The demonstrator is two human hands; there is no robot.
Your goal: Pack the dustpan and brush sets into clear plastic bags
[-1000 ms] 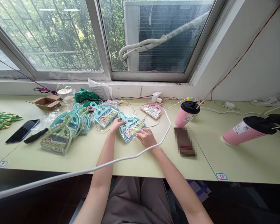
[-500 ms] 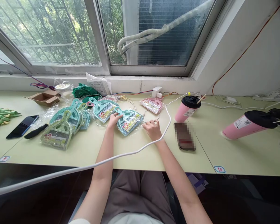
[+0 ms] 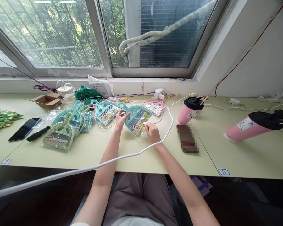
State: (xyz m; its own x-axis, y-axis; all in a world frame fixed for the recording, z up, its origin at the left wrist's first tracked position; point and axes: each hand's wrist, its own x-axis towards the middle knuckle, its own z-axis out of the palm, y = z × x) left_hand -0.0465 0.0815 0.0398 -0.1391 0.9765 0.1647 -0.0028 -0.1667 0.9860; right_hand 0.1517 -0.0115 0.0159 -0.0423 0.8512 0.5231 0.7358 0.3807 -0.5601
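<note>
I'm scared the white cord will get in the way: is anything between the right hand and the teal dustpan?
Nothing visible stands between the right hand and the teal dustpan; that hand is right at its edge. The white cord crosses near the wrist, not between them.

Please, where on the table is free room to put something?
Between the left pink cup and the right pink cup, and between the pale green dustpan and the left forearm. Crowded: the back left, around the cardboard box and green bag.
</note>
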